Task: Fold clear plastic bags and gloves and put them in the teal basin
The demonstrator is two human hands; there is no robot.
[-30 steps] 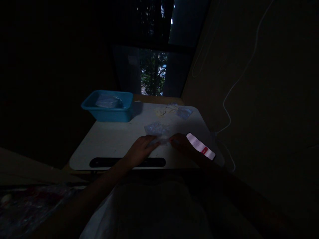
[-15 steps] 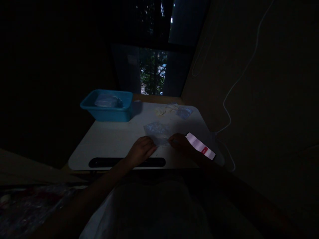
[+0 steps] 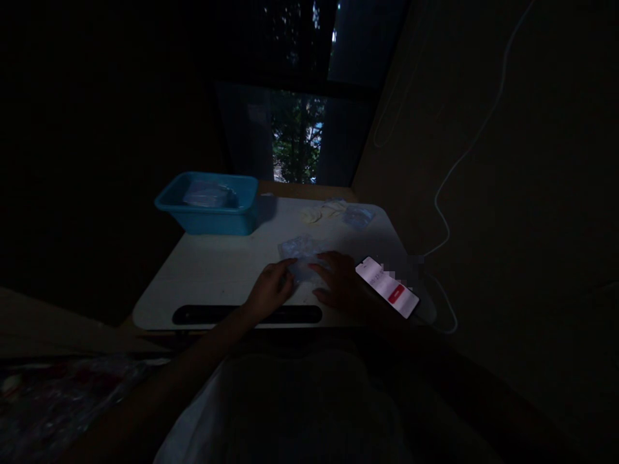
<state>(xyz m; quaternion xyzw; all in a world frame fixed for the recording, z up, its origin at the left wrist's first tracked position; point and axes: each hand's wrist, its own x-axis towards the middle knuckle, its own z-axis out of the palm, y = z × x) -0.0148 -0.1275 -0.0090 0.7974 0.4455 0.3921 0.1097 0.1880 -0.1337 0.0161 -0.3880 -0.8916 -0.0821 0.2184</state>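
The room is dim; daylight enters only through the window [image 3: 297, 138] beyond the counter's far edge, where foliage is visible. The counter [image 3: 213, 267] is white with rounded corners, and a black strip [image 3: 198, 314] runs along its near edge.

A clear plastic bag [image 3: 300, 246] lies flat on the counter, right of centre, between the near and far edges. The left hand [image 3: 268, 287] is at the bag's left side, index finger extended onto it and the other fingers curled; whether this grip pinches the plastic cannot be told in the low light. The right hand [image 3: 341, 277] is at the bag's right side, thumb and fingers spread apart, its grip released.

Right of that hand, near the counter's right edge, a phone [image 3: 380, 282] lies face up at a slant, screen lit, with a red button showing. A blue basin [image 3: 217, 222] stands at the far left corner and contains a whitish pack [image 3: 206, 193]. Toward the far right corner lie pale crumpled pieces [image 3: 312, 215], material unclear, and a second clear bag [image 3: 358, 217]. A white cable [image 3: 447, 174] hangs against the right-hand wall [image 3: 541, 161].
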